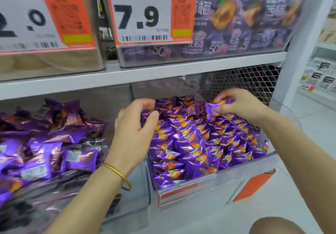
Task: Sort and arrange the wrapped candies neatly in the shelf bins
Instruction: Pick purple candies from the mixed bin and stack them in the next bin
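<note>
**Head camera: both hands at the back row of the right-hand candy bin**

Head view shows the sorting step well under way. The clear plastic shelf bin (241,172) on the lower shelf is nearly full of small wrapped candies (200,142) in shiny purple foil with an orange fruit print. They stand in fairly even rows from the front wall to the rear. The work in hand appears to be finishing the back of the pile.

The right hand (240,104) reaches to the rear right corner, close to the wire mesh backing (245,81). Its thumb and fingers pinch one purple foil candy (211,111), held upright just above the rows. The left hand (135,124), with a thin gold bangle (118,173) on the wrist, arches over the rear left corner. Its fingers and thumb are curled round a rear-left candy (145,115) that touches the pile.

Next, I judge, each candy needs to be turned print-forward and tucked into a gap in the last row without knocking its neighbours over.

Larger purple foil packets (45,142) lie loosely heaped in the neighbouring bin to the left. They look untidy and probably come next.
</note>
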Tool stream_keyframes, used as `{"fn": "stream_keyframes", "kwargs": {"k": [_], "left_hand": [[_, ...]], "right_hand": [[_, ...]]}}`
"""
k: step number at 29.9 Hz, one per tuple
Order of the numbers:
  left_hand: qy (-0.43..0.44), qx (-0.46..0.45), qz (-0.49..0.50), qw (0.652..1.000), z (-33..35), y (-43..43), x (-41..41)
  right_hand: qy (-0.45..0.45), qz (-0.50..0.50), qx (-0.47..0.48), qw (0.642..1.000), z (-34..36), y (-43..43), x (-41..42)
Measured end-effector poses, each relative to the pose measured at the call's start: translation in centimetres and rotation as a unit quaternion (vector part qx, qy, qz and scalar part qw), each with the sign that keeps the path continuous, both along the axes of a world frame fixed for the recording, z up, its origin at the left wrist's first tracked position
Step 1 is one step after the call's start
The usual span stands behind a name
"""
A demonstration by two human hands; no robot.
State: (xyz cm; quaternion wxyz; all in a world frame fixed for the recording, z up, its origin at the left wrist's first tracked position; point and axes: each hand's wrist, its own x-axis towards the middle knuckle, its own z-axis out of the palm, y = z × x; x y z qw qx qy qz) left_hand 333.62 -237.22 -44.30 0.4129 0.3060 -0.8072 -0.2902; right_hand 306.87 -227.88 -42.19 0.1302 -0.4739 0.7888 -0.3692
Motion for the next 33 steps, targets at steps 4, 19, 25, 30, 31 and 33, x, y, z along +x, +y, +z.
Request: {"fn": "stream_keyframes", "kwargs": {"k": [4, 19, 25, 30, 31, 33], "left_hand": [[0.001, 0.004, -0.004, 1.000, -0.2, -0.2, 0.0], [-0.004, 0.022, -0.004, 1.000, -0.4, -0.1, -0.1], [-0.003, 0.026, -0.004, 1.000, -0.4, -0.1, 0.0], [-0.009, 0.024, -0.002, 1.000, -0.3, 0.0, 0.1], [-0.010, 0.027, -0.002, 1.000, -0.2, 0.0, 0.1], [-0.012, 0.027, -0.001, 1.000, -0.1, 0.0, 0.0]], "right_hand": [[-0.011, 0.067, 0.051, 0.996, -1.5, -3.8, -0.2], [0.102, 0.093, 0.081, 0.987, -3.8, -5.0, 0.7], [0.171, 0.091, 0.135, 0.972, -4.3, -5.2, 1.8], [0.122, 0.065, 0.059, 0.989, -3.9, -4.7, 1.6], [0.115, 0.050, 0.039, 0.991, -3.8, -4.7, 1.5], [0.109, 0.044, 0.025, 0.993, -4.0, -5.0, 1.5]]}}
